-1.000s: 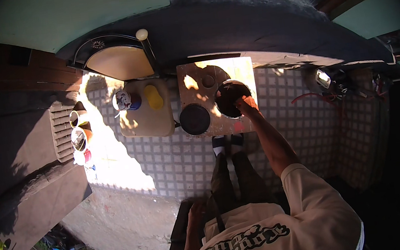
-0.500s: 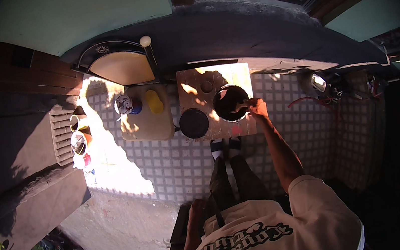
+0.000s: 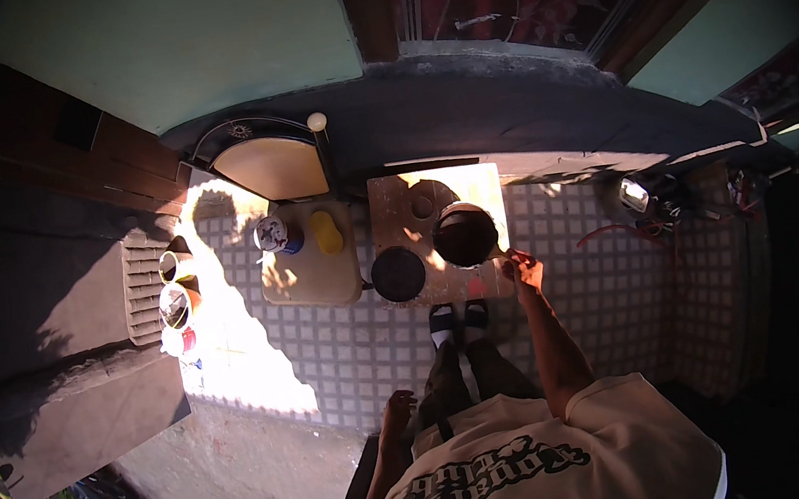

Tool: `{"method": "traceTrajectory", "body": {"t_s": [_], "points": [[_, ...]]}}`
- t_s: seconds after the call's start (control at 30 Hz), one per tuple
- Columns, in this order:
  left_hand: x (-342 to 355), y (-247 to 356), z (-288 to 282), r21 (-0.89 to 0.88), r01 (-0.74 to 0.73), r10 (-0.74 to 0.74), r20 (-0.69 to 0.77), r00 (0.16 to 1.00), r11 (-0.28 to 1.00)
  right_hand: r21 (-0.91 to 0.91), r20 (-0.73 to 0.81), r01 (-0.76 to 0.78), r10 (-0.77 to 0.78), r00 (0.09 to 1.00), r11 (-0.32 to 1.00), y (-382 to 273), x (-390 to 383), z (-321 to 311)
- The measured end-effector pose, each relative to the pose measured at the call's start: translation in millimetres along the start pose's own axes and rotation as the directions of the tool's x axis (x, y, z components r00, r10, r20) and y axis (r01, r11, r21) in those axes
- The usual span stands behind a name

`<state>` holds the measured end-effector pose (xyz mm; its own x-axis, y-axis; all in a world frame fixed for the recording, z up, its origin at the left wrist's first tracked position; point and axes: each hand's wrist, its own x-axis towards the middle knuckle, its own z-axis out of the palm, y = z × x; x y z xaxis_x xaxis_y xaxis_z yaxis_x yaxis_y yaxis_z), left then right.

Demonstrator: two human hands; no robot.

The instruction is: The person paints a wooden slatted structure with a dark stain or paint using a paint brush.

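Note:
A dark round bucket (image 3: 465, 235) stands on a small wooden table (image 3: 455, 290) before me, its inside mostly in shadow. My right hand (image 3: 526, 271) is just off the bucket's near right side, closed round a light-coloured handle that looks like a paintbrush (image 3: 499, 252). The brush's far end lies at the bucket's rim; its bristles are hard to make out. A dark round lid (image 3: 398, 274) lies flat on the table, left of the bucket. My left hand (image 3: 399, 407) hangs beside my left thigh, loosely open and holding nothing.
Left of the table is a beige-seated chair (image 3: 309, 287), carrying a paint-smeared can (image 3: 273, 234) and a yellow sponge-like piece (image 3: 326, 232). Several containers (image 3: 175, 305) stand farther left by a vent. Tools and red cable (image 3: 609, 228) lie at the right wall.
My right hand has drawn back from inside the bucket toward me, bringing the brush to the near right rim. My left hand has come slightly forward. The view has tilted up a little.

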<state>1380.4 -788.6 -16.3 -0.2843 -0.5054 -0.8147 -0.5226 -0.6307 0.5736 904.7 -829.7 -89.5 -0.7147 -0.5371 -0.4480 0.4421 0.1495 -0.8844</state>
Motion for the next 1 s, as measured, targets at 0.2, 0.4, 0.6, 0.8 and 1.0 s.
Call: {"method": "traceTrajectory", "body": {"t_s": [0.2, 0.4, 0.6, 0.8, 1.0], "points": [[14, 24, 15, 0.004, -0.065, 0.064, 0.101, 0.993, 0.998, -0.668, 0.102, 0.252, -0.249, 0.963, 0.700, -51, 7, -20], [-1, 2, 6, 0.028, 0.082, -0.083, 0.030, 0.996, 0.996, -0.775, 0.377, 0.369, -0.093, 0.921, 0.513, -109, -12, 65], [0, -3, 12, 0.038, 0.046, -0.047, 0.029, 0.998, 0.998, -0.787, 0.578, 0.510, 0.126, 0.806, 0.348, -105, 26, 74], [3, -21, 11, -0.006, -0.132, 0.132, 0.065, 0.989, 0.991, -0.704, 0.668, 0.579, 0.104, 0.737, 0.411, -100, 49, 69], [3, -16, 15, -0.080, 0.056, -0.050, 0.068, 0.996, 0.995, -0.742, 0.532, 0.422, 0.073, 0.844, 0.522, -95, 46, 61]]}}
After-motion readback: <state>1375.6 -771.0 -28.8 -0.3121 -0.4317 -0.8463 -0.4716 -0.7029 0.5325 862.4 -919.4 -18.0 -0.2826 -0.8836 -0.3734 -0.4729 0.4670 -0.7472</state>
